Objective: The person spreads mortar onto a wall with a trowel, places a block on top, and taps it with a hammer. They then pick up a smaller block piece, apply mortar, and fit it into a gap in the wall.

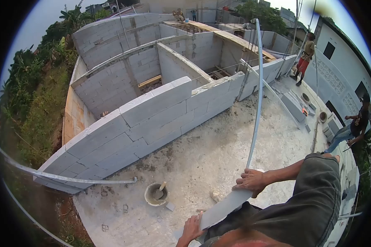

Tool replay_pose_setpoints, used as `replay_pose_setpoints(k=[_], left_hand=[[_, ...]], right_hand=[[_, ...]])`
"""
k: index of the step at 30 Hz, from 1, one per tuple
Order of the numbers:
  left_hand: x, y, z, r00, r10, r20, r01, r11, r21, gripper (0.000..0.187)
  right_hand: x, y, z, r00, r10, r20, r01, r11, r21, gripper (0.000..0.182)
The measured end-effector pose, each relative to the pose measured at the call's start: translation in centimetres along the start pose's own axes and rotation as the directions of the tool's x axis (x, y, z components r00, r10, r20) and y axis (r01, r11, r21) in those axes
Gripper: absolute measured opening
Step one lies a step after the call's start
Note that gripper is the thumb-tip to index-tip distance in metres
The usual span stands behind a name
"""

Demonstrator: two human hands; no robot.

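Observation:
A pale grey lightweight concrete block (226,209) lies slanted close to my body, in front of my trousers. My left hand (191,227) grips its lower left end. On its upper right end is my right hand (252,181), fingers curled over the edge. To the left of the block, a bucket (146,195) stands on the slab with a trowel (160,192) in it. Beside the bucket lies a small grey block piece (170,206). The undersides of both hands are hidden.
A low block wall (152,117) runs across ahead, with walled rooms behind it. A long metal strip (259,99) rises near my right hand. Another metal strip (82,179) crosses the left corner. Two people (306,57) (356,123) stand at right, near stacked blocks (293,108).

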State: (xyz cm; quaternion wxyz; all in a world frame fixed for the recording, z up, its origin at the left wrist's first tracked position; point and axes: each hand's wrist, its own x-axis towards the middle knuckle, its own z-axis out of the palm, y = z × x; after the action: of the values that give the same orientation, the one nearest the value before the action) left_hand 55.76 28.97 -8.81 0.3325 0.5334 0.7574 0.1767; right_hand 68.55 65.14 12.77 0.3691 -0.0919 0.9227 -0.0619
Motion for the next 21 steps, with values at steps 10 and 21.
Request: replay_pose_setpoints(k=[10,21], left_hand=[[13.6,15.6,-17.6,0.991,0.085,0.1,-0.114,0.932,0.343,0.105],[21.4,12.5,-24.6,0.958,-0.177,0.227,0.059,0.893,0.447,0.106]], right_hand=[[-12.1,15.9,4.9,0.914,0.104,-0.393,-0.025,0.979,0.2,0.092],[5.5,22.1,8.5,0.894,0.049,-0.446,0.082,0.959,0.27,0.091]])
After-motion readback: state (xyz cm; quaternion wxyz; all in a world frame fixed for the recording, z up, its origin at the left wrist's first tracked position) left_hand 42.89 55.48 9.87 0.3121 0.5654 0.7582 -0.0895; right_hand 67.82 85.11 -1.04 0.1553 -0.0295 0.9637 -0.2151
